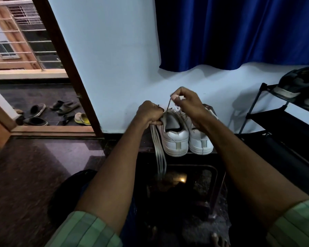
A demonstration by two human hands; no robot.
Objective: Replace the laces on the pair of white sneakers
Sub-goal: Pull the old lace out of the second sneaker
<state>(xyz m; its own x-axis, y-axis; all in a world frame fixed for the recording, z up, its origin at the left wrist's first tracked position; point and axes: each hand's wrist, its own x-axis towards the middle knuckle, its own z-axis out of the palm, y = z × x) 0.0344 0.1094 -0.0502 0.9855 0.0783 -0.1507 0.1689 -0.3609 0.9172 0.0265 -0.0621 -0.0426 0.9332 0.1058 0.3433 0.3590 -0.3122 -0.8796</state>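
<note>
Sneakers [175, 138] under raised, curled hands [150, 113].

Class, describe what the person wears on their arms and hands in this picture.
Both forearms are bare. Each arm has a light green sleeve with faint stripes, pushed up near the elbow: left sleeve, right sleeve. No gloves, watch or rings show on the left hand or right hand.

no readable text, label, brand or number anywhere in view

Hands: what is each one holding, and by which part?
Right hand pinches a lace near its end above the left sneaker. Left hand grips that sneaker's collar with loose laces hanging from it.
</note>
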